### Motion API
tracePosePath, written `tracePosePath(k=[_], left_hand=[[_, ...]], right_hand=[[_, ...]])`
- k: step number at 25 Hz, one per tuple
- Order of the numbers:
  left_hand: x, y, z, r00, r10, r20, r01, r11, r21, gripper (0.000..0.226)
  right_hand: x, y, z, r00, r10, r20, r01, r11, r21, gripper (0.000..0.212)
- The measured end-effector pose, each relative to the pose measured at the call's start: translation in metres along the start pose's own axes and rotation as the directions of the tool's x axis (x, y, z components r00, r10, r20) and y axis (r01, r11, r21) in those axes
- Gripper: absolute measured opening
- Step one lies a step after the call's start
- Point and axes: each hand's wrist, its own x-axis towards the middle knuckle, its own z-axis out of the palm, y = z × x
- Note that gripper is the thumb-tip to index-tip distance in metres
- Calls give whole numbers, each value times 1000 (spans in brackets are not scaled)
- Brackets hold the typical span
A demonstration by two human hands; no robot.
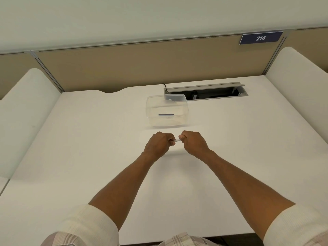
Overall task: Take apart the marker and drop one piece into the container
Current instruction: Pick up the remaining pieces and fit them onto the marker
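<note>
A white marker [177, 140] is held level between both fists above the white desk [88, 157]; only a short piece of its barrel shows between them. My left hand [158, 145] is closed around its left end and my right hand [193, 143] around its right end. Whether the cap has come off is hidden by the fingers. A clear plastic container [166, 110] stands just beyond the hands, open at the top, with a small blue strip on its front wall.
Behind the container lies an open cable tray [209, 94] set into the desk, with a black cord at its left corner. White padded dividers [26, 110] [298, 73] flank the desk. A tan partition with a blue "214" sign [260, 38] closes the back.
</note>
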Motion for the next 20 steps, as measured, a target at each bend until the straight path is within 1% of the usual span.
tracePosePath(k=[4,10,12,14,17,20], left_hand=[[-1,6,3,999,-15,-37,16,999,37,7],[1,18,6,998,-22,-61,27,996,81,6],[3,21,7,999,-16,-50,20,997,79,5],[6,22,7,999,-10,-38,12,998,58,5],[8,22,8,1000,-1,-24,2,1000,28,9],[6,27,13,1000,4,-24,-4,1000,29,10]], right_hand=[[2,2,-1,997,56,62,-57,998,19,38],[1,2,-13,979,128,160,-146,984,105,40],[0,6,-17,985,90,148,-107,988,110,43],[-3,15,-18,995,8,102,-17,996,93,39],[-7,19,-28,989,-114,95,118,992,-45,28],[-6,26,-34,983,-168,75,175,980,-96,25]])
